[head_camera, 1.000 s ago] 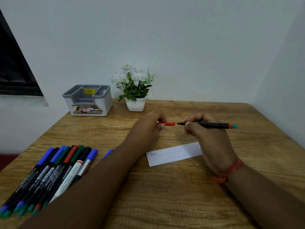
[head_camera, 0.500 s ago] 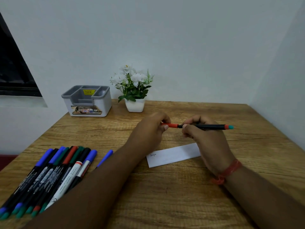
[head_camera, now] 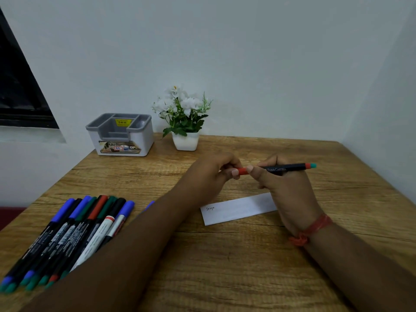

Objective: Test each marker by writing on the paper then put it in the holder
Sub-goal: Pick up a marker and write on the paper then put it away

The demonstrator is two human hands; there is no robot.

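Black marker (head_camera: pixel 284 169) with white lettering, red cap (head_camera: pixel 242 171) on one end, red band and teal tip at the other, held level above the wooden table (head_camera: pixel 225 266). Right hand (head_camera: pixel 290 190) curled round the barrel, left hand (head_camera: pixel 213 174) pinching the cap, both hands touching. One strip of paper (head_camera: pixel 236 209) just below, small scribble at its left end. Roughly nine more markers (head_camera: pixel 74 233) fanned at left, partly hidden by the left forearm. One grey-and-white holder (head_camera: pixel 121 136) at the back, one potted plant (head_camera: pixel 184 122) beside it.
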